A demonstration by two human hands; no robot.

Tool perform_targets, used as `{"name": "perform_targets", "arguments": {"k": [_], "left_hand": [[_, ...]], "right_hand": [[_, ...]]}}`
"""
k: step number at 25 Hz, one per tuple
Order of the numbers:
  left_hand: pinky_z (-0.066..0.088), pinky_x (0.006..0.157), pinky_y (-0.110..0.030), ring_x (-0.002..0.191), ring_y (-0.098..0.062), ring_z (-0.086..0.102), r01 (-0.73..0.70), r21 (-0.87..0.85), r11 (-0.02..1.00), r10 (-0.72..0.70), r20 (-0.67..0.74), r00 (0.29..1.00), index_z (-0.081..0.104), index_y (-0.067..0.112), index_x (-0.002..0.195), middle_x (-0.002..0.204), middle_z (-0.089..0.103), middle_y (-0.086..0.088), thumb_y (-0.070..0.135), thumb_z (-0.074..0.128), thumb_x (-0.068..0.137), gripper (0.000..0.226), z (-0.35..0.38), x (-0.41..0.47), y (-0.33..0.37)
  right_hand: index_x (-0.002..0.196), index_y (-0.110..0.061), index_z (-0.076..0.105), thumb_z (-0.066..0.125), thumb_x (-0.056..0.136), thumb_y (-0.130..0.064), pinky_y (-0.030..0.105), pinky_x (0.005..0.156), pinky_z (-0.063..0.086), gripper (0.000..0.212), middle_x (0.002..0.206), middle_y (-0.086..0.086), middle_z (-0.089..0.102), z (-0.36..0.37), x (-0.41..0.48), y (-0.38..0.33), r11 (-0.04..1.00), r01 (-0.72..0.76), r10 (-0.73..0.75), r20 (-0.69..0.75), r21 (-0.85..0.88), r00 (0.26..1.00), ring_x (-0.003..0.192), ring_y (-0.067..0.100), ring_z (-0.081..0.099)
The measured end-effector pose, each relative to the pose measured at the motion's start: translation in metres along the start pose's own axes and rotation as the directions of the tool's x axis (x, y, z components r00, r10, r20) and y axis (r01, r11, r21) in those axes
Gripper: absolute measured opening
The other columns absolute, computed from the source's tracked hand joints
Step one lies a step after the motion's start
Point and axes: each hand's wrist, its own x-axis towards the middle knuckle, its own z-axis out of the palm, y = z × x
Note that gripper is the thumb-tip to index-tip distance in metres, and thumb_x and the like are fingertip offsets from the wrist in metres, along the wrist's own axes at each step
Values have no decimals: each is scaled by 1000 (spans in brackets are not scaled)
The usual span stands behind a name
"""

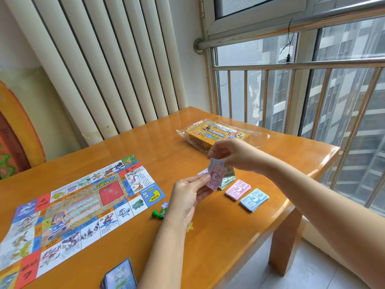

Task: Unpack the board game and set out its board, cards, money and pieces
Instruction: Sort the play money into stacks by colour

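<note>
Above the table (229, 236), the left hand (187, 197) pinches a few notes (216, 180) while the right hand (229, 153) pinches a blue note (217, 162), seemingly a single one. Slide it free sideways, then lay it square on the blue pile (254, 200).

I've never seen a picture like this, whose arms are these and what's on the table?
These are a person's two bare arms, seen by a camera worn on their head, looking down. The left hand and right hand together pinch a few play banknotes, a pink one in front. On the table lie the unfolded game board, a pink pile, blue pile and green pile of money, a green pawn, a card deck at the near edge, and the game box in clear wrapping.
</note>
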Motion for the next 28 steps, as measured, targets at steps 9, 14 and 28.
{"name": "perform_targets", "arguments": {"k": [9,14,28], "left_hand": [[58,68,-28,72,-20,70,-5,-204,979,-30,-170,985,63,-3,92,79,72,-13,-2,59,88,5,1,5,-5],[48,81,-43,111,-44,55,162,-338,927,-227,-159,961,51,-9,109,94,60,-28,5,47,96,19,-5,12,-7],[49,78,-42,116,-46,53,246,-343,907,-289,-82,954,48,-8,120,103,59,-30,5,45,97,27,2,13,-14]], "right_hand": [[83,-13,71,63,90,-7,20,63,53,12,78,4,69,8,-1,22,880,-205,276,-111,428,955,71,13,61],[78,-7,71,76,79,-10,18,48,37,6,61,0,61,0,4,42,934,-277,312,-138,225,940,51,8,44],[68,-12,69,87,64,-23,30,67,47,22,71,4,66,12,7,63,878,-440,462,-91,190,882,68,14,55]]}}
